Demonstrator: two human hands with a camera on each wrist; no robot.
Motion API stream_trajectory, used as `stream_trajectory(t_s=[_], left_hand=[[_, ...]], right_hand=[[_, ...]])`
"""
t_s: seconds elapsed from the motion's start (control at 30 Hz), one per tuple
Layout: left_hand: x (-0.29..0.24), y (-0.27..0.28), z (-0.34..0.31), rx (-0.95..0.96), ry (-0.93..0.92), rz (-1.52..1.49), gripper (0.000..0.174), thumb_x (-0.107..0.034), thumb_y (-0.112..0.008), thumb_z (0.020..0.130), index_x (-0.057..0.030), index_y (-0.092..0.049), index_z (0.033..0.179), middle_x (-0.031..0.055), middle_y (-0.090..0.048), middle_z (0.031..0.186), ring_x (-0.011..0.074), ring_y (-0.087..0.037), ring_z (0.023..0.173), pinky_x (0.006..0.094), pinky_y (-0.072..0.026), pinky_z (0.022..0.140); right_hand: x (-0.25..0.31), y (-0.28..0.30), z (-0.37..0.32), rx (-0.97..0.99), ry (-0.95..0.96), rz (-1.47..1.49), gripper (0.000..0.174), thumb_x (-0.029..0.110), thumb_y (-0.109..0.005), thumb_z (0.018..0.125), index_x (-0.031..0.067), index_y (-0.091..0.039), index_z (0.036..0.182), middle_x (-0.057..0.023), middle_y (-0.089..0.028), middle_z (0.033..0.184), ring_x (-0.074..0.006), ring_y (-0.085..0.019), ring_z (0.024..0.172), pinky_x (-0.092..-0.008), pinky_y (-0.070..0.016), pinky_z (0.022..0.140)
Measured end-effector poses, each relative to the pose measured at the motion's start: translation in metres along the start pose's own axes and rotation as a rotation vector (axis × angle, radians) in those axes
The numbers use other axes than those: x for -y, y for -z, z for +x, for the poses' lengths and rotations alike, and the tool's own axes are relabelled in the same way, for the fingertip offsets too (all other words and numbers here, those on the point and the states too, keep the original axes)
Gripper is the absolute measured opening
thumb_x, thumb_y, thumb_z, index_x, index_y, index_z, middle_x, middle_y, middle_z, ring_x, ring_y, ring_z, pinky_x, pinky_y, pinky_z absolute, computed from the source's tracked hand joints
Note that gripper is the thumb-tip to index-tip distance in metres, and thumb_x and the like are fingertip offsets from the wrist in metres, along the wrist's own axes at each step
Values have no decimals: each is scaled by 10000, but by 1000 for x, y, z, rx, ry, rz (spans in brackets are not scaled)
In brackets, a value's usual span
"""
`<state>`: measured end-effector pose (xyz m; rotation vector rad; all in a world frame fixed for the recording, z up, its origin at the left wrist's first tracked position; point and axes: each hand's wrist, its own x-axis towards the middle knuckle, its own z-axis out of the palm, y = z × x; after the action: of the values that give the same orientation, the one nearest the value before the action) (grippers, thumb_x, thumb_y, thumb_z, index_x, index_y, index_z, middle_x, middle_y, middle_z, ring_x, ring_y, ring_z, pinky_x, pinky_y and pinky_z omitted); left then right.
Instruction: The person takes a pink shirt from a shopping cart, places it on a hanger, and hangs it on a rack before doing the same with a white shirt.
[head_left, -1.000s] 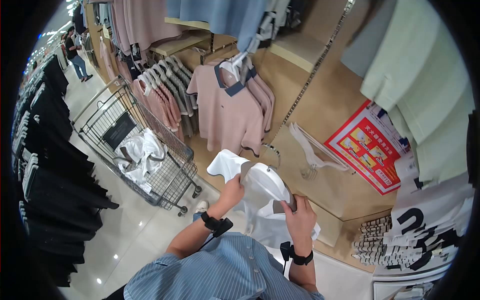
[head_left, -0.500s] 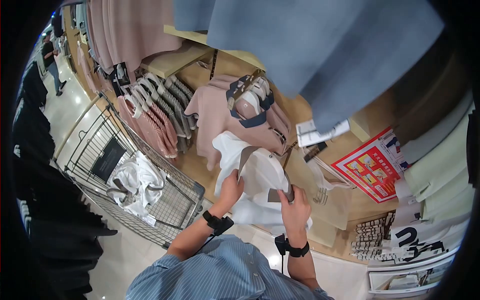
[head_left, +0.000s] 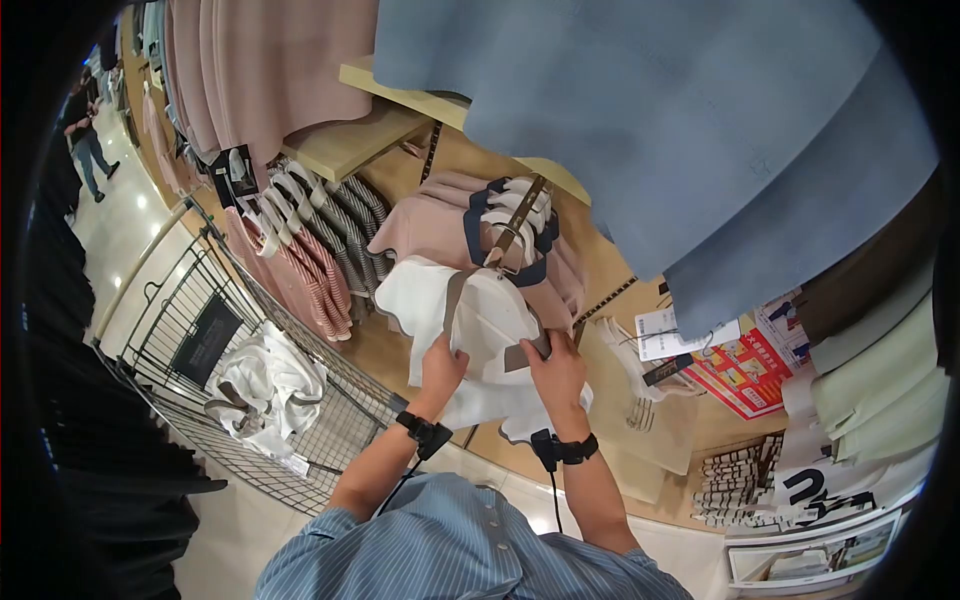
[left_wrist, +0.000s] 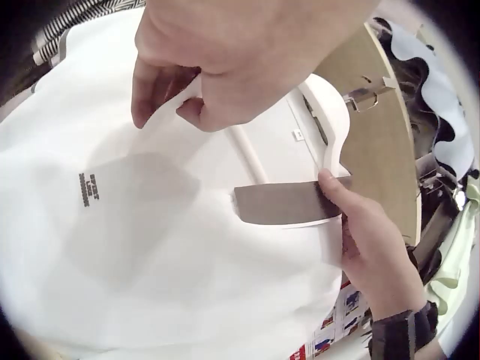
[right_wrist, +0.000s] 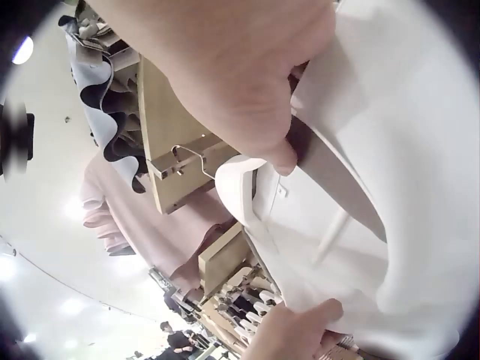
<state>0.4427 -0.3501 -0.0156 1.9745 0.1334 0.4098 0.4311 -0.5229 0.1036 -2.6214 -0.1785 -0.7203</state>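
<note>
A white shirt (head_left: 480, 345) with a grey-brown collar (left_wrist: 285, 202) spreads between both hands, a pale hanger (left_wrist: 330, 120) inside its neck. My left hand (head_left: 442, 372) pinches the fabric on the left side of the opening; the left wrist view shows its thumb and fingers (left_wrist: 195, 82) on white cloth. On the opposite side, my right hand (head_left: 558, 372) grips the collar between thumb and fingers. The hanger's hook (right_wrist: 191, 154) is close to a metal rail (right_wrist: 176, 163); whether it rests there, I cannot tell. Small dark print (left_wrist: 88, 190) marks the shirt.
At left stands a wire cart (head_left: 215, 320) holding crumpled white clothing (head_left: 265, 385). Pink shirts (head_left: 425, 225) hang just beyond the hands, blue garments (head_left: 640, 130) above right. A red sign (head_left: 745, 375) is at right, and dark clothes (head_left: 110, 430) line the far left.
Both hands and the white shirt have shifted left in the head view, closer to the pink shirts. The blue garments fill more of the view as the head view has shifted.
</note>
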Motion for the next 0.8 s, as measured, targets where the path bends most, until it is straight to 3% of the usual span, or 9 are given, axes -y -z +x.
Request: stream_trajectory(t_s=[0.13, 0.23, 0.33, 0.43, 0.53, 0.63, 0.73, 0.8], left_hand=[[9, -9, 2, 66, 42, -26, 414, -82, -615, 752, 13, -530, 1146, 289, -634, 869, 468, -610, 820, 499, -496, 701], [11, -21, 5, 47, 38, -41, 415, -63, -606, 747, 18, -513, 1143, 291, -627, 849, 472, -603, 797, 504, -488, 682], [22, -31, -7, 43, 38, -25, 434, -40, -592, 744, 13, -499, 1164, 293, -619, 852, 469, -598, 778, 505, -480, 664], [21, -33, -10, 36, 44, -26, 469, -16, -574, 743, -7, -486, 1203, 282, -611, 913, 466, -593, 793, 504, -484, 670], [5, -16, -13, 65, 51, -142, 496, -1, -569, 741, -32, -476, 1227, 266, -598, 1022, 462, -590, 840, 500, -496, 698], [4, -2, -22, 104, 14, -195, 445, -28, -595, 744, -29, -519, 1183, 252, -603, 987, 429, -602, 794, 469, -494, 661], [2, 6, -24, 175, 9, -152, 378, -44, -604, 747, -11, -566, 1122, 244, -613, 907, 390, -609, 742, 439, -481, 618], [-3, 9, -27, 199, -11, -116, 366, -45, -612, 747, -3, -575, 1109, 236, -601, 912, 379, -598, 722, 430, -477, 608]], right_hand=[[-12, -6, 5, 27, 2, 19, 383, 326, -730, 792, 12, -626, 986, -182, -624, 964, -384, -605, 885, -445, -498, 756], [-12, -8, 1, -86, 142, -132, 441, 300, -753, 779, -1, -589, 1057, -168, -578, 1027, -386, -555, 957, -451, -464, 821], [14, -2, -18, -340, 81, -134, 487, 260, -771, 772, -18, -531, 1093, -152, -539, 1019, -378, -520, 978, -459, -436, 844], [-13, -45, -80, -287, 65, 124, 499, 232, -779, 770, -29, -496, 1088, -151, -535, 1017, -343, -553, 926, -429, -450, 806], [5, -66, -100, 152, -412, 349, 456, 265, -755, 798, -32, -504, 1036, -176, -573, 999, -334, -584, 865, -425, -461, 765], [-17, -110, -104, 235, -524, 375, 403, 255, -760, 800, -17, -565, 1025, -156, -652, 936, -274, -635, 774, -345, -493, 688], [-11, -124, -81, 248, -536, 657, 530, 315, -721, 814, -65, -507, 1115, -270, -636, 1008, -403, -613, 982, -430, -471, 816], [-22, -141, -83, 320, -562, 574, 548, 290, -723, 804, -75, -503, 1149, -286, -626, 1056, -408, -603, 1029, -425, -466, 845]])
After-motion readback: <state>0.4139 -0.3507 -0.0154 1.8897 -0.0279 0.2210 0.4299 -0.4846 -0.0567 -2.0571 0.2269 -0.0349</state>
